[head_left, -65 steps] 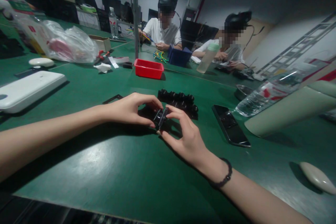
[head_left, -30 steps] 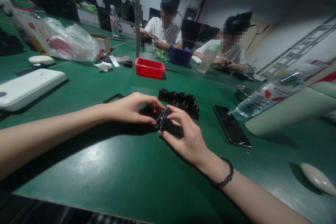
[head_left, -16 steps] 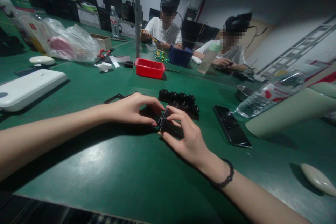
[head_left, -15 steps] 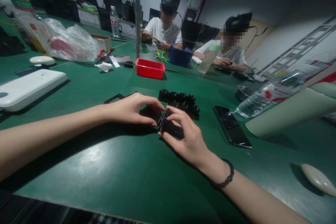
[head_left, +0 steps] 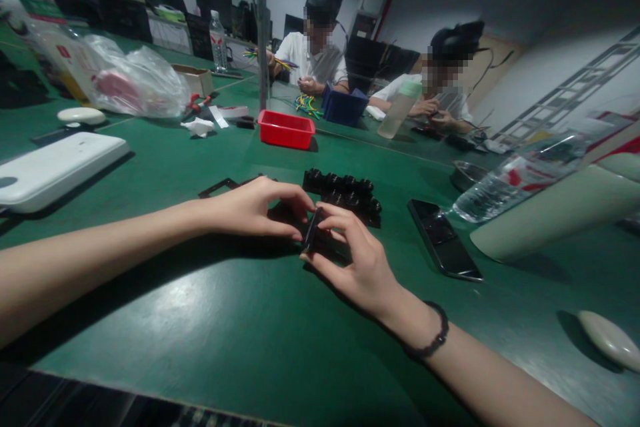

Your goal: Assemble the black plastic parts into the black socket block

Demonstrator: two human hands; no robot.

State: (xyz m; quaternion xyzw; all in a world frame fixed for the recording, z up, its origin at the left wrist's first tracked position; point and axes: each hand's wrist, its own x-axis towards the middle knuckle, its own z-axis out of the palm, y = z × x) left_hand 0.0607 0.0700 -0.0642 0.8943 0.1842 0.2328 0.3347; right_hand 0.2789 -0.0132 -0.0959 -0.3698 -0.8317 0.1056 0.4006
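Between my two hands a small flat black piece (head_left: 312, 231) stands on edge above the green table (head_left: 200, 347); its exact kind is unclear. My right hand (head_left: 350, 253) pinches it between thumb and fingers. From the other side, the thumb and fingertips of my left hand (head_left: 270, 210) close on its edge. Just beyond them lies a group of black knobbed parts (head_left: 345, 190) set in rows. A thin black frame (head_left: 220, 187) lies partly hidden behind my left hand.
A red bin (head_left: 287, 130) stands ahead. At right are a phone (head_left: 444, 240), a pale green cylinder (head_left: 550, 210) and a water bottle (head_left: 515, 177). A white device (head_left: 65, 167) lies left. Two people across the table handle wires and small parts near a blue bin (head_left: 344, 105).
The black piece has turned slightly between my fingers, and its face looks smoother now. My hands stay almost in place. Across the table, one person's wire bundle has swung left.
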